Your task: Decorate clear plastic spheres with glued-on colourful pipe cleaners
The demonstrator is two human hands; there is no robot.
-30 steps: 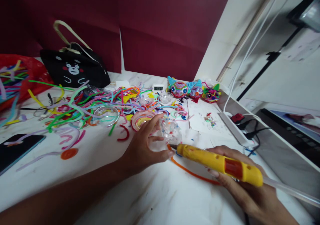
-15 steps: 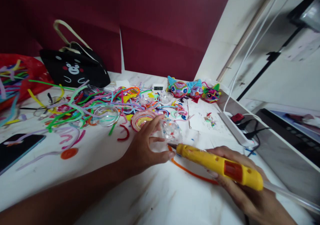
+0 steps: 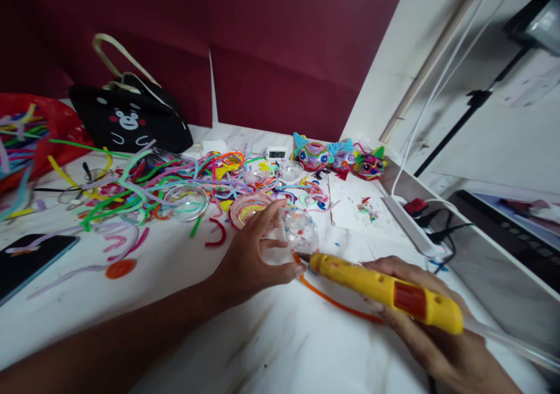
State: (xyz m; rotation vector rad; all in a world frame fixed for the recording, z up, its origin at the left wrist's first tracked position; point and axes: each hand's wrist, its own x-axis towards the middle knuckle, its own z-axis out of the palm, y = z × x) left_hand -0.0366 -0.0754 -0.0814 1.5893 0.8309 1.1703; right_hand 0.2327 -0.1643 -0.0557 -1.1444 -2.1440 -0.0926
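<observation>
My left hand (image 3: 258,254) is curved around the near side of a clear plastic piece (image 3: 300,230) with coloured specks, its thumb and fingers gripping the edge. An orange pipe cleaner (image 3: 336,304) runs from beside my left thumb towards my right hand. In my right hand (image 3: 429,324) is a yellow hot glue gun (image 3: 376,286), a clear glue stick (image 3: 507,337) sticking out of its back. Its nozzle points left, at the near edge of the clear piece and the pipe cleaner's end; whether it touches them I cannot tell. Behind my left fingers lies a disc of coiled pipe cleaners (image 3: 245,208).
Loose pipe cleaners (image 3: 144,184) heap up at the left, with a clear plastic dome (image 3: 186,202) among them. Several decorated animal faces (image 3: 313,154) stand at the back. A power strip (image 3: 413,227), a phone (image 3: 35,260), a black bag (image 3: 131,119) and a small clock (image 3: 276,153) surround the work.
The glue gun has shifted very slightly to the right. My left hand and the clear piece stay almost where they were.
</observation>
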